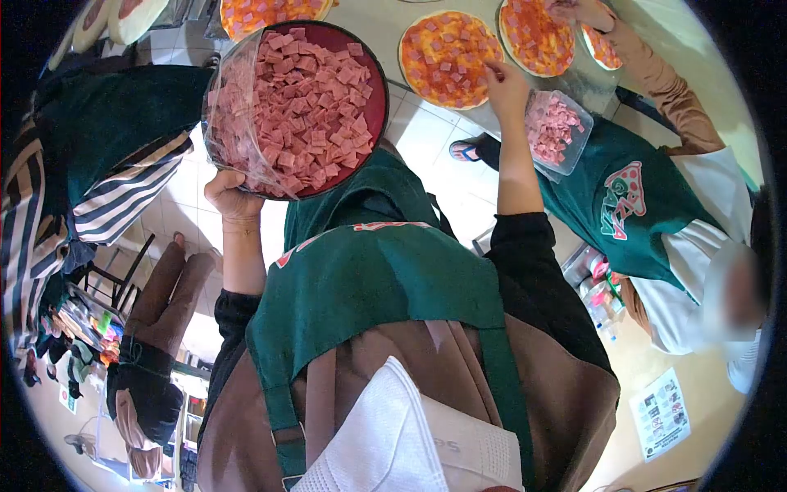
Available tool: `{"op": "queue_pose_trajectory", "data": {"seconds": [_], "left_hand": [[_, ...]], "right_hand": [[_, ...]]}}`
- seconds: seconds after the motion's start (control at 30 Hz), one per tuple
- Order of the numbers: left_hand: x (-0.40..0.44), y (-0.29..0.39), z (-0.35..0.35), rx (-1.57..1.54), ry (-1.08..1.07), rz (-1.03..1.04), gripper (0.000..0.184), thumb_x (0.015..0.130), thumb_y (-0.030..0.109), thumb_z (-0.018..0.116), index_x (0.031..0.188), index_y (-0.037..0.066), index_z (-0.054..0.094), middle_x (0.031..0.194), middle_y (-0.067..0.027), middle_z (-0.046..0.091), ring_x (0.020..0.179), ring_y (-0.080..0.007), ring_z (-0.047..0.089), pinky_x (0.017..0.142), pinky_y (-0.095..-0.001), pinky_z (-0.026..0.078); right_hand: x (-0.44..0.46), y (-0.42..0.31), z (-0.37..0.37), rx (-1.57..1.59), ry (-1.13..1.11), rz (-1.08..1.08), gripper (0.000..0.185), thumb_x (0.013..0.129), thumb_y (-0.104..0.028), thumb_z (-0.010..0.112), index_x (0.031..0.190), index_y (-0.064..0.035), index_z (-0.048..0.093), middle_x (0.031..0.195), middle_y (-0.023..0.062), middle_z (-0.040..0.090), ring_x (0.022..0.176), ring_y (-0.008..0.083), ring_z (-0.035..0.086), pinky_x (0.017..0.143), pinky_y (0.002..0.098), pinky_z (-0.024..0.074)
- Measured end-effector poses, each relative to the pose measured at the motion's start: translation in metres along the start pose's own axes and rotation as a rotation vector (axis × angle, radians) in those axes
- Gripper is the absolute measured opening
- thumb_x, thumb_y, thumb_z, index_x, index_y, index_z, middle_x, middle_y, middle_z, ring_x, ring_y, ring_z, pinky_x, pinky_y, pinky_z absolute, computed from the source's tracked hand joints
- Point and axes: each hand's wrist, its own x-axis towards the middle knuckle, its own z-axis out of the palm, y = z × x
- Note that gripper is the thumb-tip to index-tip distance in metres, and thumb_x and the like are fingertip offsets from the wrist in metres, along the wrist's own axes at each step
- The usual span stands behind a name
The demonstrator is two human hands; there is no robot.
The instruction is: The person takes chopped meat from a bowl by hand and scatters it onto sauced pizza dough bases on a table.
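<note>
Pink meat squares (316, 107), dark-red plate (379, 90) with black rim, green apron (377, 287), black-and-white striped cloth (135, 193).

Table (367, 16): pale surface. Four round, sauced bases lie on it: one (266, 15) at left, a second (438, 61) centrally, a third (534, 41) just beside it, a fourth (602, 51) at right, partly hidden. Pink meat squares top the central base. Clear container (557, 131) at the edge; its support cannot be confirmed.

Under the round tray (375, 70), fingers of the left hand (232, 198) are hidden. The top edge crops the upper-left pizza (246, 18). The wall sheet's (662, 412) print is unreadably small.
</note>
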Motion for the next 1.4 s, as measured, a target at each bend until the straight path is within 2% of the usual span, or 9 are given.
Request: {"op": "queue_pose_trajectory", "data": {"seconds": [0.13,0.47,0.77,0.87,0.93,1.07,1.13,1.27,1.4], "left_hand": [[0.000,0.002,0.004,0.017,0.008,0.004,0.080,0.045,0.007,0.046,0.123,-0.002,0.031,0.119,-0.0151,0.043,0.111,-0.0312,0.040,0.100,-0.0385,0.025],[-0.001,0.002,0.002,0.002,-0.039,0.000,0.079,0.045,0.007,0.045,0.123,-0.003,0.031,0.120,-0.0156,0.042,0.112,-0.0314,0.039,0.100,-0.0389,0.026],[-0.001,0.003,0.002,0.022,-0.007,-0.018,0.081,0.044,0.008,0.046,0.122,-0.003,0.031,0.120,-0.0155,0.042,0.112,-0.0314,0.039,0.100,-0.0386,0.026],[-0.001,0.003,-0.002,0.016,0.007,-0.010,0.080,0.044,0.007,0.046,0.122,-0.003,0.032,0.119,-0.0156,0.043,0.112,-0.0313,0.039,0.100,-0.0386,0.027],[0.007,0.002,-0.010,0.030,0.016,-0.026,0.078,0.044,0.007,0.046,0.121,-0.003,0.032,0.119,-0.0154,0.043,0.111,-0.0311,0.040,0.100,-0.0388,0.027],[0.018,-0.002,-0.010,-0.011,-0.012,-0.034,0.077,0.045,0.007,0.046,0.120,-0.004,0.033,0.118,-0.0152,0.044,0.110,-0.0312,0.041,0.099,-0.0383,0.028],[0.019,-0.001,-0.009,-0.038,-0.053,-0.004,0.075,0.045,0.007,0.045,0.118,-0.004,0.035,0.115,-0.0153,0.046,0.108,-0.0316,0.043,0.098,-0.0378,0.029],[-0.005,0.004,-0.013,-0.040,-0.082,-0.025,0.071,0.047,0.007,0.046,0.116,-0.005,0.037,0.115,-0.0151,0.047,0.108,-0.0318,0.043,0.098,-0.0379,0.029],[-0.034,0.013,-0.007,-0.080,-0.105,0.000,0.076,0.047,0.010,0.044,0.121,-0.004,0.033,0.121,-0.0171,0.042,0.113,-0.0335,0.038,0.100,-0.0408,0.026]], "right_hand": [[-0.001,0.001,-0.003,0.013,-0.061,0.080,0.016,0.072,-0.013,0.061,0.086,-0.0055,0.064,0.068,0.0112,0.061,0.060,0.0177,0.058,0.058,0.0273,0.0447],[-0.001,-0.002,0.003,0.012,-0.041,0.053,0.017,0.070,-0.015,0.063,0.082,-0.0035,0.063,0.067,0.0133,0.060,0.060,0.0215,0.059,0.057,0.0307,0.0446],[-0.002,0.020,0.022,-0.211,0.093,-0.149,0.020,0.067,-0.017,0.065,0.080,-0.0032,0.061,0.068,0.0133,0.059,0.060,0.0231,0.058,0.057,0.0314,0.0439],[-0.003,0.015,0.007,-0.054,0.051,-0.013,0.017,0.067,-0.014,0.066,0.080,-0.0046,0.061,0.074,0.0133,0.060,0.068,0.0263,0.057,0.063,0.0347,0.0447],[0.001,0.012,-0.003,0.345,-0.008,0.273,0.015,0.068,-0.012,0.066,0.077,-0.0022,0.060,0.075,0.0083,0.059,0.067,0.0191,0.056,0.061,0.0290,0.0441],[0.012,0.025,-0.009,0.691,-0.051,0.402,0.014,0.072,-0.010,0.064,0.081,-0.0006,0.059,0.074,0.0044,0.058,0.067,0.0131,0.055,0.059,0.0237,0.0430],[0.012,0.031,-0.009,1.082,-0.102,0.500,0.017,0.075,-0.008,0.061,0.090,0.0004,0.057,0.074,0.0035,0.057,0.066,0.0116,0.054,0.059,0.0219,0.0424],[-0.019,0.010,-0.019,1.051,-0.165,0.486,0.022,0.077,-0.007,0.058,0.097,0.0005,0.054,0.074,0.0042,0.057,0.068,0.0119,0.054,0.060,0.0218,0.0424],[-0.057,-0.056,-0.023,0.909,-0.311,0.204,0.012,0.075,-0.006,0.058,0.087,-0.0019,0.059,0.076,0.0040,0.059,0.067,0.0118,0.055,0.059,0.0230,0.0429]]}}
